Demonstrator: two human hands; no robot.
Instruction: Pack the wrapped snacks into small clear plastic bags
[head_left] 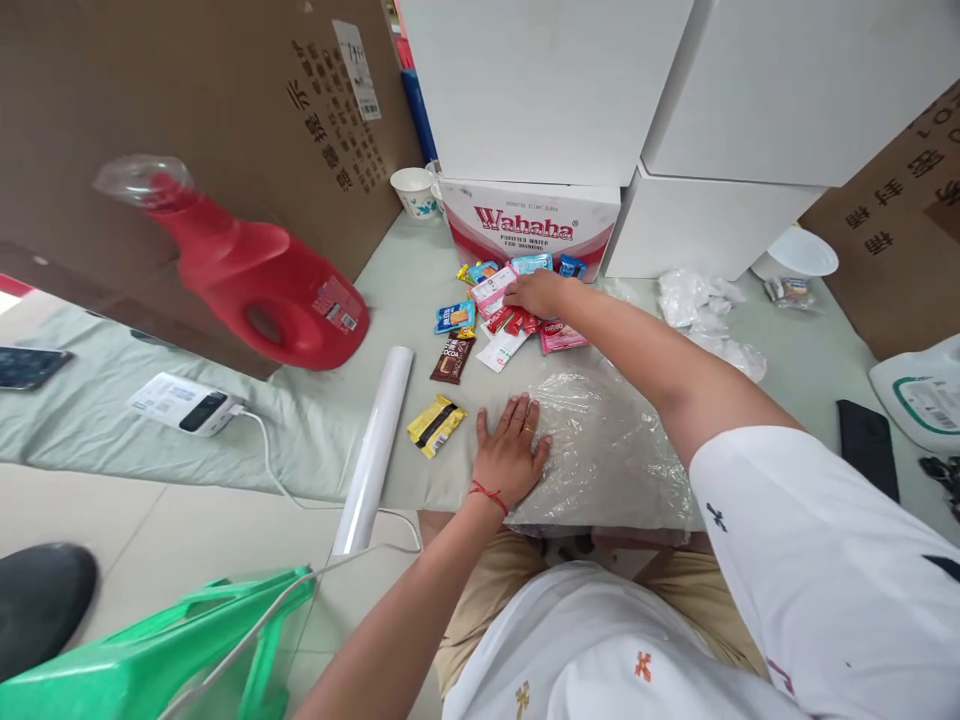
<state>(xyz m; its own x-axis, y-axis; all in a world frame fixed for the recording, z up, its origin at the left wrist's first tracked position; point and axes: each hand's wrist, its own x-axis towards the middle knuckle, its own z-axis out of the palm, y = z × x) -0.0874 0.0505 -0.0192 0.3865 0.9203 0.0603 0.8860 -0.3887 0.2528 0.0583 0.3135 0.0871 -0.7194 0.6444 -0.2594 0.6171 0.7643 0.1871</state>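
Here's the pink packet (491, 291), slanting at the fingertips of the right hand (536, 293), curled, grip unclear, beyond the flat, empty left hand (512, 455).

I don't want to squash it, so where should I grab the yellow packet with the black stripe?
I'd come from above, on the near side, and lightly pinch the yellow packet by its two long edges. It lies flat and apart from the pile of packets, so those edges look free. The left hand rests close on its right, so that side is probably tighter.
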